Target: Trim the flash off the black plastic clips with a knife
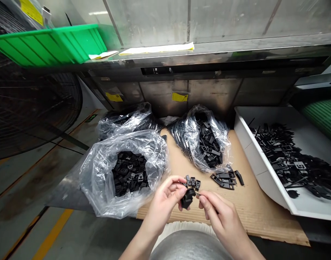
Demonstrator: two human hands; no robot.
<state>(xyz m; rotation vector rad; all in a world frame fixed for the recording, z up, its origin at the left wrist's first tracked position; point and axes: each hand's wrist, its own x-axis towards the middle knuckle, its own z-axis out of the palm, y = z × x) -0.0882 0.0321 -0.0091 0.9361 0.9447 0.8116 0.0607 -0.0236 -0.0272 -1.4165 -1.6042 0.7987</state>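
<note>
My left hand (167, 200) is closed on a small black plastic part (187, 198), held above the near edge of a cardboard sheet (252, 209). My right hand (218, 211) pinches a thin small piece against that part from the right; what the piece is I cannot make out. Just beyond my fingers lie a few small black parts (192, 180) on the cardboard, and to their right a little pile of black rectangular frames (226, 178).
An open clear bag of small black parts (129, 173) sits left, a bag of black frames (206, 141) behind, another bag (124, 121) at the back left. A white tray (265, 177) with black sprue pieces stands right. A green bin (50, 43) and a fan guard (27, 108) are at left.
</note>
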